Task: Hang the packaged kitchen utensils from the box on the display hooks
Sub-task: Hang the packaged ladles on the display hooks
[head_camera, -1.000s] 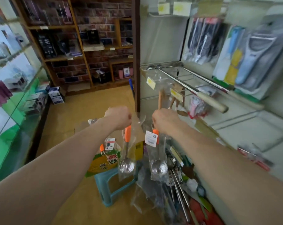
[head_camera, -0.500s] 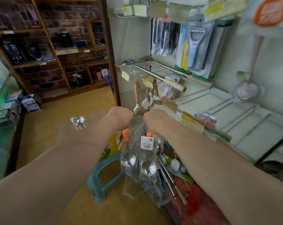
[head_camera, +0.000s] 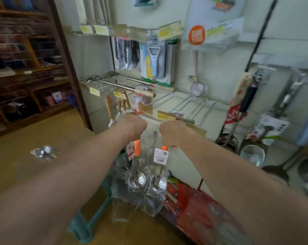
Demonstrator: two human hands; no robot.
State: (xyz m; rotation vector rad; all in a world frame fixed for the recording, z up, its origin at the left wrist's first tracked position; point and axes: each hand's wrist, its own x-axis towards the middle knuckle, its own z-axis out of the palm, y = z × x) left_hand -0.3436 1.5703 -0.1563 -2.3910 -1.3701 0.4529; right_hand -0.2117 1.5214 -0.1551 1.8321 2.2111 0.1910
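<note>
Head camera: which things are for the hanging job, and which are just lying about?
Job: left hand, right hand, left ladle bag, right ladle bag, display hooks.
Just around: blue stool, peeler, pink spoon.

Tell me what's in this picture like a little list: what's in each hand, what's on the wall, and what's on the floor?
left hand: grips the top of a clear packet holding an orange-handled ladle
right hand: grips a second ladle packet with a white label
free places: bare wire hooks just beyond the hands
on the wall: peeler pack, wooden-handled utensils
floor: blue stool below the packets
</note>
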